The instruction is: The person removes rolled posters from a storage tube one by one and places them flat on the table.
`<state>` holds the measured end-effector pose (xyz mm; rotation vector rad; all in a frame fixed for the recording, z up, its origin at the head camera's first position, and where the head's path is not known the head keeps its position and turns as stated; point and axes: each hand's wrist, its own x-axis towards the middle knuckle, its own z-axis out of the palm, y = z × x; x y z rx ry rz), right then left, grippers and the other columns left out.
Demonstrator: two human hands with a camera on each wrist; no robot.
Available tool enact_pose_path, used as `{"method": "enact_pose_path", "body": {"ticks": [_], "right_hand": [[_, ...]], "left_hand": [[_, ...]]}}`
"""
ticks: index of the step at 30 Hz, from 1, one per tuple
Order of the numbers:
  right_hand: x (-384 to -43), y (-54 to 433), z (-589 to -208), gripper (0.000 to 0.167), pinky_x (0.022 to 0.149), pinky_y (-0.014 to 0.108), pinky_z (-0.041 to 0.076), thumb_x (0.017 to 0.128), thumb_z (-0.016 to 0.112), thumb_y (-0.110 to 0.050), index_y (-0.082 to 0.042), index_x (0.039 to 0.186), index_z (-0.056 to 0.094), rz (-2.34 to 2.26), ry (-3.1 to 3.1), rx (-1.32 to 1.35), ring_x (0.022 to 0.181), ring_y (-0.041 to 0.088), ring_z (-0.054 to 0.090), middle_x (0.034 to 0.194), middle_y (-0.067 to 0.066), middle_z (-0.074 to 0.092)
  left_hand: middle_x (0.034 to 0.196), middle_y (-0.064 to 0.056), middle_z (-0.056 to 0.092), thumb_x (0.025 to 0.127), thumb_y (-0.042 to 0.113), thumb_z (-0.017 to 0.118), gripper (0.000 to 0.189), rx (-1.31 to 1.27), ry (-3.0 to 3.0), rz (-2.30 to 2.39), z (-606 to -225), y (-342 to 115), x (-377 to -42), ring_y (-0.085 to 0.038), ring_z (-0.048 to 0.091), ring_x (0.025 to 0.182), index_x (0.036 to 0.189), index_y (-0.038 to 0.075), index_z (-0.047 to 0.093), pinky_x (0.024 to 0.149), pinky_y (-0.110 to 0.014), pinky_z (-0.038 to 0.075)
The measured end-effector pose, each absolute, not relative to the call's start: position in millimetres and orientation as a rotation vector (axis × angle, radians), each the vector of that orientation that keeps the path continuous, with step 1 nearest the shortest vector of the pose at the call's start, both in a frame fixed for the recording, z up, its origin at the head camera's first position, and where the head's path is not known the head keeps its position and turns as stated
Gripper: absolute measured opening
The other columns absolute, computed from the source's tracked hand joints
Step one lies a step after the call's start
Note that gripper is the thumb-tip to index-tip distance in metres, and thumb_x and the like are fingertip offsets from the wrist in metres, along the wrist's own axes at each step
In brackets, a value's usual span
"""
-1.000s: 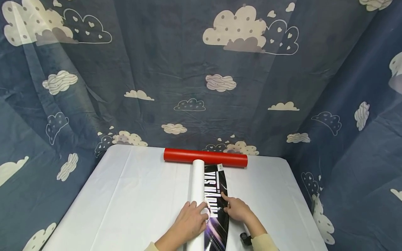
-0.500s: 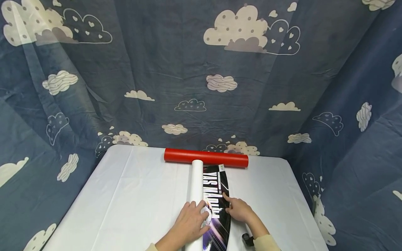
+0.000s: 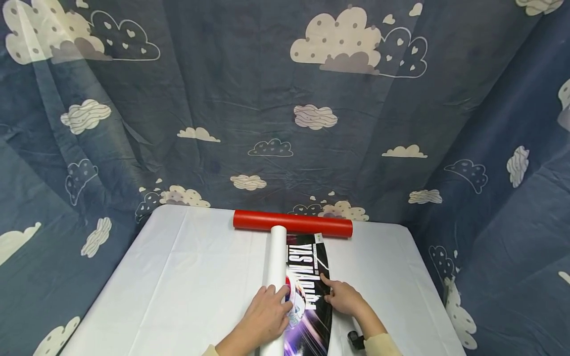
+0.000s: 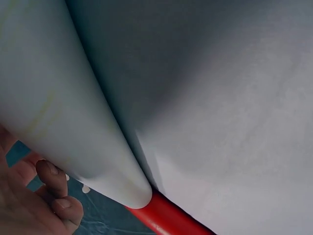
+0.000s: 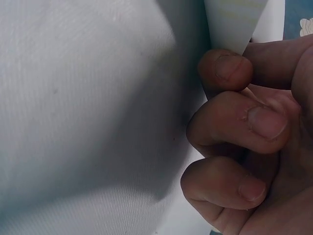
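Note:
A rolled poster (image 3: 308, 277) lies lengthwise on the white table. Its white roll (image 3: 277, 257) is on the left, and a printed strip with big white letters on black and purple extends to the right. My left hand (image 3: 267, 316) lies over the roll, its fingers bent across it towards the printed side. In the left wrist view those fingertips show beyond the roll (image 4: 73, 98). My right hand (image 3: 345, 298) pinches the printed strip's right edge. The right wrist view shows curled fingers (image 5: 230, 122) at the sheet's pale underside (image 5: 234, 19); part of the grip is hidden.
A red tube (image 3: 294, 224) lies crosswise at the table's far edge, just beyond the poster's end. By the right sleeve sits a small black object (image 3: 355, 339). Dark blue cloth (image 3: 267, 89) with printed clouds hangs around the white table (image 3: 200, 262).
My right hand has moved slightly right with the poster's edge, so more of the printed side shows. My left hand and the white roll have shifted a little left.

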<state>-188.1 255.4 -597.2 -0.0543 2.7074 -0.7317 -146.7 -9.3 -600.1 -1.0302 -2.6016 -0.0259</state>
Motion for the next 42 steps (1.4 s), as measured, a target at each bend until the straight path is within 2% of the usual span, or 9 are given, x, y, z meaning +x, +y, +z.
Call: {"method": "enact_pose_path", "body": {"ticks": [4,7,10,14,19,27,32,38,42], "right_hand": [[-188.3,259.0,-597.3,0.065,0.062,0.034,0.037,0.094,0.075,-0.013,-0.016,0.156,0.055,-0.718,2.706,-0.043,0.065,0.020,0.046,0.072,0.004,0.054],[-188.7,260.5,-596.9,0.065,0.064,0.035,0.038,0.094,0.075,-0.013,-0.015,0.156,0.055,-0.710,2.712,-0.047,0.066,0.021,0.047,0.073,0.004,0.054],[-188.6,262.0,-596.2,0.065,0.065,0.036,0.038,0.094,0.075,-0.013,-0.014,0.155,0.055,-0.700,2.724,-0.051,0.066,0.021,0.046,0.072,0.004,0.053],[-186.3,265.0,-594.8,0.065,0.064,0.036,0.038,0.093,0.075,-0.011,-0.013,0.155,0.056,-0.699,2.726,-0.048,0.064,0.020,0.044,0.069,0.004,0.051],[-185.6,269.2,-595.8,0.065,0.063,0.034,0.037,0.094,0.075,-0.011,-0.013,0.156,0.054,-0.690,2.710,-0.031,0.063,0.020,0.043,0.068,0.003,0.051],[-190.6,270.4,-596.9,0.066,0.066,0.036,0.039,0.094,0.075,-0.012,-0.014,0.157,0.053,-0.673,2.708,-0.031,0.065,0.021,0.046,0.070,0.004,0.051],[-190.4,271.1,-596.8,0.066,0.067,0.037,0.040,0.094,0.075,-0.012,-0.013,0.157,0.053,-0.665,2.708,-0.026,0.066,0.021,0.047,0.071,0.005,0.052],[-189.5,271.8,-595.4,0.066,0.069,0.037,0.041,0.095,0.074,-0.013,-0.013,0.157,0.052,-0.660,2.702,-0.025,0.067,0.021,0.047,0.071,0.005,0.051],[-189.0,274.0,-593.4,0.066,0.068,0.036,0.040,0.095,0.074,-0.012,-0.014,0.157,0.052,-0.666,2.696,-0.014,0.067,0.021,0.047,0.071,0.005,0.051]], "left_hand": [[0.121,0.007,0.065,0.092,0.053,0.072,0.022,-1.035,-2.635,-0.035,-600.4,-8.5,-146.4,-0.016,0.051,0.082,0.100,0.033,0.076,0.066,-0.027,0.028],[0.124,0.008,0.066,0.090,0.058,0.074,0.027,-1.032,-2.668,-0.041,-598.1,-8.4,-146.8,-0.015,0.052,0.084,0.104,0.034,0.077,0.067,-0.026,0.029],[0.123,0.010,0.068,0.088,0.050,0.078,0.021,-1.042,-2.679,-0.052,-595.1,-9.4,-147.3,-0.013,0.051,0.082,0.103,0.035,0.080,0.066,-0.025,0.028],[0.116,0.012,0.070,0.083,0.038,0.078,0.012,-1.062,-2.666,-0.053,-594.0,-12.4,-146.1,-0.012,0.049,0.078,0.093,0.033,0.082,0.065,-0.025,0.025],[0.112,0.010,0.068,0.082,0.035,0.076,0.006,-1.058,-2.619,-0.058,-597.0,-15.3,-145.6,-0.013,0.045,0.075,0.085,0.031,0.080,0.063,-0.025,0.022],[0.110,0.010,0.065,0.083,0.062,0.080,0.031,-1.003,-2.587,-0.067,-601.6,-15.5,-150.2,-0.012,0.044,0.073,0.081,0.031,0.078,0.062,-0.023,0.021],[0.108,0.011,0.065,0.080,0.068,0.081,0.037,-0.991,-2.615,-0.069,-600.4,-14.7,-151.8,-0.010,0.043,0.073,0.077,0.032,0.076,0.062,-0.022,0.020],[0.104,0.010,0.066,0.077,0.051,0.088,0.023,-0.995,-2.542,-0.058,-600.0,-17.3,-152.3,-0.010,0.041,0.070,0.077,0.030,0.076,0.062,-0.022,0.016],[0.106,0.011,0.068,0.078,0.037,0.082,0.007,-0.999,-2.543,-0.050,-598.2,-21.8,-152.7,-0.012,0.042,0.071,0.079,0.031,0.079,0.062,-0.023,0.019]]}}
